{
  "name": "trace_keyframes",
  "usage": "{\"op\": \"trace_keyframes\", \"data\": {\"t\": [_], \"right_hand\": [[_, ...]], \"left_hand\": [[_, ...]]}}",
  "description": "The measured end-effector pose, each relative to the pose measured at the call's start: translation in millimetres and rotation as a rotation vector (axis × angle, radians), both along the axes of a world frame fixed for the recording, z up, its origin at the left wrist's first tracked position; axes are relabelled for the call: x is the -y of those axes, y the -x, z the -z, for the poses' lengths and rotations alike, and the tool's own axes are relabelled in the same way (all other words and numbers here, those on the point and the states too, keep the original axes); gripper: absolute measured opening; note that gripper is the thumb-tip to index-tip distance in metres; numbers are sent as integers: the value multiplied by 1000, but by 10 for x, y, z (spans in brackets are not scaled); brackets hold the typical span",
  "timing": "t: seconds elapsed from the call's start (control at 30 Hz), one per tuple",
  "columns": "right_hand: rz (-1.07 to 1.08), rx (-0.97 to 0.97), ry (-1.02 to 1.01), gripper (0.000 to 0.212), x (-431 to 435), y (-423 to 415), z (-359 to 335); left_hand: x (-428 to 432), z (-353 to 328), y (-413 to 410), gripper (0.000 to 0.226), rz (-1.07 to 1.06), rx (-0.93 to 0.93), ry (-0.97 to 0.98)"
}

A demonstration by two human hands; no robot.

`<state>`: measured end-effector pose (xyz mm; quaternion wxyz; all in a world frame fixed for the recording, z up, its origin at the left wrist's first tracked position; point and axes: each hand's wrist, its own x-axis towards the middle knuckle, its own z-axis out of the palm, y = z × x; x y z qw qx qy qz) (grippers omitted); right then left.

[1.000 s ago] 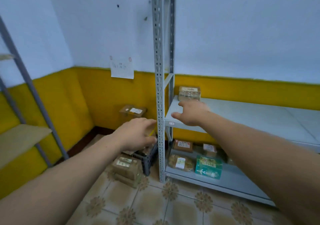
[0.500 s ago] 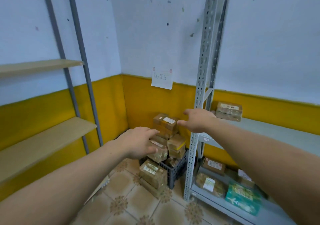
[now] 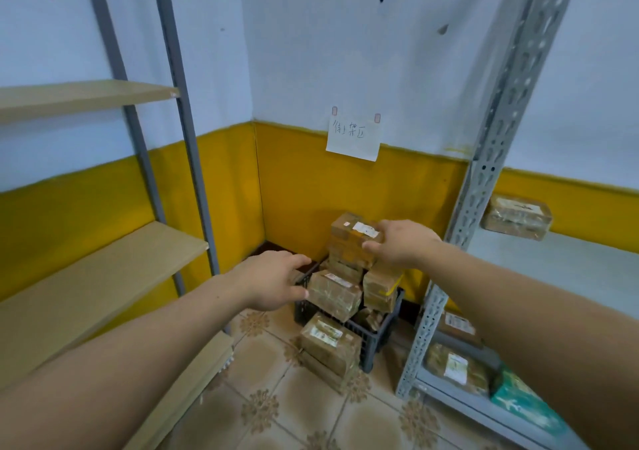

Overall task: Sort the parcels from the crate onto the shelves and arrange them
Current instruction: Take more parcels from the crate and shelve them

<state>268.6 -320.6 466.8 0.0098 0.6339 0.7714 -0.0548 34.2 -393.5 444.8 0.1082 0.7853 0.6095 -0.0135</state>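
Well, top parcel (image 3: 350,233) flat, label (image 3: 364,228) upward.

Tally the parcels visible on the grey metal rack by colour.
Brown: 3 (upper-shelf parcel, labelled box, wrapped parcel)
Green: 1 (green parcel)
Total: 4; the right forearm may hide more.
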Motion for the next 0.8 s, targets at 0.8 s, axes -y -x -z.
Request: {"op": "trace_keyframes", "data": {"t": [0.8], "right_hand": [[250,-69,363,63,-2847,-100,1251]], "left_hand": [[-3306,1331,256,59,16,120,354]]}}
